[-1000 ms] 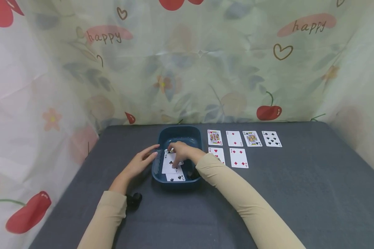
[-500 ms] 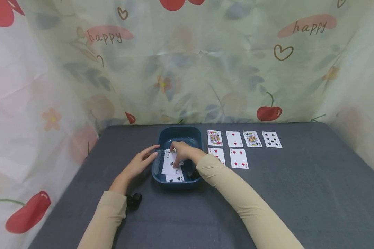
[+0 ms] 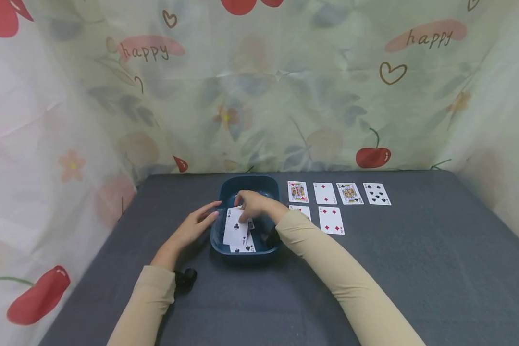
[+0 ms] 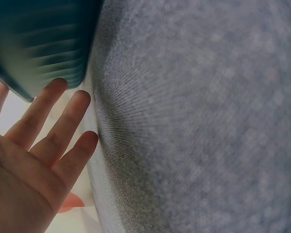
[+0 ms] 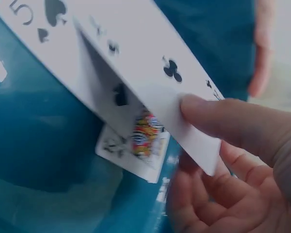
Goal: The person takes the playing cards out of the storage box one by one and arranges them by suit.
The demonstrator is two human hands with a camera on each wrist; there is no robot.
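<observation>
In the head view, a blue plastic bin (image 3: 244,258) stands on the dark cloth with overlapping playing cards inside. My right hand (image 3: 256,205) reaches into it and pinches an ace of clubs (image 3: 234,231) by its far edge. The right wrist view has the thumb (image 5: 208,114) on the card's face and curled fingers behind it, the card tilted up. Under it lie a five of spades (image 5: 31,31) and a partly covered face card (image 5: 148,141). My left hand (image 3: 193,227) lies at the bin's left side, fingers extended, its fingertips right by the ribbed wall (image 4: 51,46).
Right of the bin, face-up cards lie in two rows. The back row holds a king of hearts (image 3: 298,191), a two of diamonds (image 3: 325,193), a king (image 3: 350,193) and a spade card (image 3: 377,194). My right forearm partly covers a heart card (image 3: 302,210) beside a four of diamonds (image 3: 331,220).
My right hand has lifted the ace of clubs at its far edge, so the card now tilts off those beneath. The left hand has stayed at the bin's side.
</observation>
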